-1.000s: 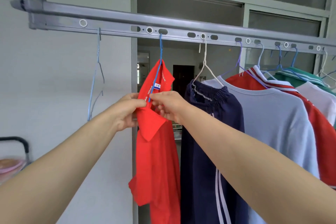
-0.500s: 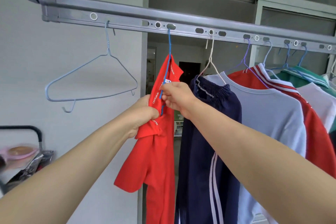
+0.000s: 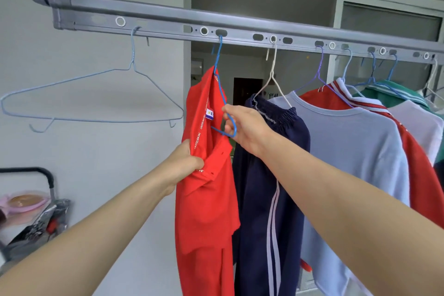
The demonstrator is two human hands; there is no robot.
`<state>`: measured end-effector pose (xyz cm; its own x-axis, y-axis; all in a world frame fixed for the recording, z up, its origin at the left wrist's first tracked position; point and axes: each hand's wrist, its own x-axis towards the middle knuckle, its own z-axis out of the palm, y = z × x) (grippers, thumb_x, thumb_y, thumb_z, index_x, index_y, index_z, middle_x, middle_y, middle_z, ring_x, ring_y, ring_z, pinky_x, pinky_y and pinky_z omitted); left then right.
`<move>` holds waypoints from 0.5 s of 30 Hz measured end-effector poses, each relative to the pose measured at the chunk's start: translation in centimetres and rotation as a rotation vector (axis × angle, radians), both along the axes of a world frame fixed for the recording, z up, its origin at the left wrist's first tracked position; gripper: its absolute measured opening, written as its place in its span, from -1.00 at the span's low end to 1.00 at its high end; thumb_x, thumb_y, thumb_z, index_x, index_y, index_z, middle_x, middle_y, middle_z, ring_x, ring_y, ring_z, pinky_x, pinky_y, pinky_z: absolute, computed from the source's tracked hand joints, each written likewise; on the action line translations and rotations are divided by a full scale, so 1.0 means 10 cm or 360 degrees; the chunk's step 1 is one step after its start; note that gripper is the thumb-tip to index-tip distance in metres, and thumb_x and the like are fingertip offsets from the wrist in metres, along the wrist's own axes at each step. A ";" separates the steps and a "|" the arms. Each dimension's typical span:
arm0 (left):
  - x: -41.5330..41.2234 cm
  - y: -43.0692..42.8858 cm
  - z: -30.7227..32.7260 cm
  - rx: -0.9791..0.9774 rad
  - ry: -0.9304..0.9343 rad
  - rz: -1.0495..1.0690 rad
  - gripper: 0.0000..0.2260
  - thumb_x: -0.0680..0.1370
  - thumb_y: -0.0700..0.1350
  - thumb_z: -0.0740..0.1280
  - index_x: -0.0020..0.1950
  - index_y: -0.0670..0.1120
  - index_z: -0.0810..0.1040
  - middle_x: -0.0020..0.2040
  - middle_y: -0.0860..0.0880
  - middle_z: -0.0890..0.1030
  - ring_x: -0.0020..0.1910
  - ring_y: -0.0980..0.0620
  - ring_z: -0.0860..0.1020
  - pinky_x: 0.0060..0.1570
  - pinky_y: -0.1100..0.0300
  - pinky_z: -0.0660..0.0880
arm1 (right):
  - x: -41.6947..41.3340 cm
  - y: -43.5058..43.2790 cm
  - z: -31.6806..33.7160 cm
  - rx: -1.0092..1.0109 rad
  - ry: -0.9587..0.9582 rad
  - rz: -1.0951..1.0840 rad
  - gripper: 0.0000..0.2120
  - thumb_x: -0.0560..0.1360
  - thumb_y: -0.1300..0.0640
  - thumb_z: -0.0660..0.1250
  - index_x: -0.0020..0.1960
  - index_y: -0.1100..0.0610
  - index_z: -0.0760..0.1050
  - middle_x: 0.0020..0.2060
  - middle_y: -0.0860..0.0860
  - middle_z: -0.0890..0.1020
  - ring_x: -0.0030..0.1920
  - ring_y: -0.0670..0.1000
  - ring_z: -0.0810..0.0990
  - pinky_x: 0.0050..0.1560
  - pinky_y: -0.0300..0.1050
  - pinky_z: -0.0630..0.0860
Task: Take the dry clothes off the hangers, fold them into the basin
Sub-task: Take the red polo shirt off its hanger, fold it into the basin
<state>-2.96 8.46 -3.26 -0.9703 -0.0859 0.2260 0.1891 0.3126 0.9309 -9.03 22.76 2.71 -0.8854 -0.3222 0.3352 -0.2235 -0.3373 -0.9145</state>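
Far to the left of the left hand and low down: a cart point(image 3: 33, 170) with a black handle, a pink bowl point(image 3: 26, 202) sitting on top. Above the left forearm, an empty pale hanger point(image 3: 132, 57), hooked on the grey rail point(image 3: 240, 29) overhead.

Left hand point(image 3: 185, 166) closed tight on a bunch of the red shirt point(image 3: 206, 211) just under the collar, fingers curled into the cloth. Shirt hanging between the two hands, its upper part draped over the blue hanger point(image 3: 217, 60), inside of the neck with its label turned outward, the rest dropping below the left wrist. Hook of that hanger on the rail, almost straight above the right hand.

Right hand point(image 3: 247, 127) just right of the shirt's neck, fingers and thumb wrapped round the bare bent end of the blue hanger, which shows clear of the cloth.

Behind the right wrist, navy trousers point(image 3: 264, 187) with pale side stripes on a white hanger point(image 3: 274, 65). Right of the right forearm, in a row along the rail: a pale blue top point(image 3: 348, 151), a red jacket point(image 3: 422, 187) with a striped collar, a white shirt point(image 3: 418, 125), and a green garment point(image 3: 394, 91) behind them.
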 end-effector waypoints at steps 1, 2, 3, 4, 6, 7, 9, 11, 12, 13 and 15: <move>-0.01 0.04 -0.02 0.0022 -0.0003 -0.0060 -0.56 0.31 -0.34 0.21 0.18 -0.12 0.46 -0.13 -0.09 0.54 -0.27 0.05 0.51 -0.42 0.29 0.44 | 0.01 -0.02 -0.02 -0.0006 0.0014 0.0025 -0.88 0.56 0.22 0.28 -0.16 0.19 0.46 -0.37 0.01 0.44 -0.49 -0.14 0.44 -0.43 -0.33 0.48; -0.03 0.11 -0.02 0.0040 0.0008 -0.0128 -0.62 0.36 -0.39 0.19 0.14 -0.14 0.46 -0.18 -0.08 0.52 -0.30 0.07 0.50 -0.44 0.30 0.43 | 0.01 -0.04 -0.03 0.0001 0.0035 0.0033 -0.86 0.57 0.22 0.27 -0.17 0.18 0.46 -0.36 0.01 0.45 -0.46 -0.15 0.46 -0.39 -0.33 0.50; -0.03 0.18 -0.02 0.0056 0.0026 -0.0188 -0.68 0.39 -0.42 0.18 0.06 -0.13 0.46 -0.24 -0.06 0.49 -0.34 0.09 0.49 -0.45 0.31 0.42 | 0.01 -0.05 -0.04 0.0021 0.0055 0.0031 -0.85 0.57 0.22 0.26 -0.18 0.17 0.45 -0.36 0.00 0.45 -0.42 -0.15 0.48 -0.35 -0.34 0.53; -0.02 0.24 -0.01 0.0068 0.0047 -0.0228 -0.71 0.39 -0.42 0.18 -0.01 -0.11 0.44 -0.29 -0.03 0.46 -0.38 0.11 0.46 -0.45 0.30 0.42 | 0.01 -0.07 -0.05 0.0046 0.0071 0.0022 -0.85 0.58 0.22 0.26 -0.18 0.16 0.44 -0.34 0.00 0.46 -0.36 -0.13 0.49 -0.32 -0.34 0.54; -0.06 0.32 0.02 0.0106 0.0048 -0.0281 -0.72 0.30 -0.34 0.24 -0.06 -0.08 0.41 -0.33 -0.02 0.45 -0.39 0.10 0.46 -0.41 0.25 0.42 | 0.01 -0.09 -0.06 0.0076 0.0083 -0.0006 -0.84 0.58 0.21 0.25 -0.18 0.15 0.42 -0.30 0.02 0.48 -0.29 -0.09 0.49 -0.30 -0.35 0.55; -0.08 0.33 0.03 0.0136 0.0035 -0.0287 -0.68 0.25 -0.31 0.24 -0.03 -0.09 0.42 -0.32 -0.02 0.47 -0.38 0.08 0.47 -0.38 0.23 0.43 | 0.01 -0.08 -0.07 0.0076 0.0081 -0.0016 -0.84 0.58 0.21 0.25 -0.18 0.14 0.42 -0.30 0.03 0.48 -0.28 -0.08 0.48 -0.30 -0.35 0.55; -0.13 0.32 0.00 0.0165 0.0017 -0.0241 -0.66 0.28 -0.36 0.26 0.01 -0.10 0.46 -0.29 -0.04 0.52 -0.34 0.04 0.53 -0.33 0.21 0.49 | 0.01 -0.07 -0.07 0.0069 0.0067 -0.0036 -0.85 0.58 0.21 0.25 -0.18 0.14 0.43 -0.30 0.03 0.47 -0.30 -0.08 0.48 -0.32 -0.35 0.54; -0.18 0.26 -0.07 0.0138 0.0040 -0.0105 -0.68 0.39 -0.46 0.25 -0.02 -0.09 0.49 -0.23 -0.06 0.57 -0.29 0.01 0.57 -0.29 0.19 0.53 | 0.03 -0.05 -0.06 0.0062 0.0073 -0.0037 -0.86 0.58 0.20 0.25 -0.16 0.15 0.44 -0.31 0.04 0.46 -0.32 -0.09 0.47 -0.34 -0.35 0.53; -0.21 0.23 -0.10 0.0146 0.0043 -0.0031 -0.68 0.42 -0.48 0.26 -0.04 -0.08 0.49 -0.19 -0.08 0.59 -0.27 0.00 0.58 -0.27 0.18 0.54 | 0.03 -0.04 -0.05 0.0060 0.0081 -0.0042 -0.86 0.58 0.19 0.26 -0.16 0.14 0.45 -0.31 0.04 0.46 -0.33 -0.09 0.46 -0.33 -0.33 0.53; -0.24 0.18 -0.14 0.0172 0.0041 0.0038 -0.68 0.42 -0.49 0.28 -0.05 -0.07 0.50 -0.15 -0.09 0.61 -0.24 -0.01 0.58 -0.24 0.16 0.55 | 0.04 -0.03 -0.03 0.0063 0.0083 -0.0055 -0.87 0.57 0.17 0.27 -0.16 0.13 0.46 -0.32 0.02 0.47 -0.34 -0.10 0.47 -0.30 -0.30 0.53; -0.32 0.07 -0.20 0.0225 0.0043 0.0164 -0.70 0.42 -0.49 0.30 -0.05 -0.10 0.52 -0.08 -0.14 0.61 -0.21 -0.05 0.58 -0.22 0.15 0.54 | 0.06 0.01 -0.01 0.0101 0.0059 -0.0115 -0.88 0.56 0.10 0.29 -0.13 0.11 0.49 -0.32 -0.03 0.51 -0.35 -0.11 0.45 -0.22 -0.25 0.48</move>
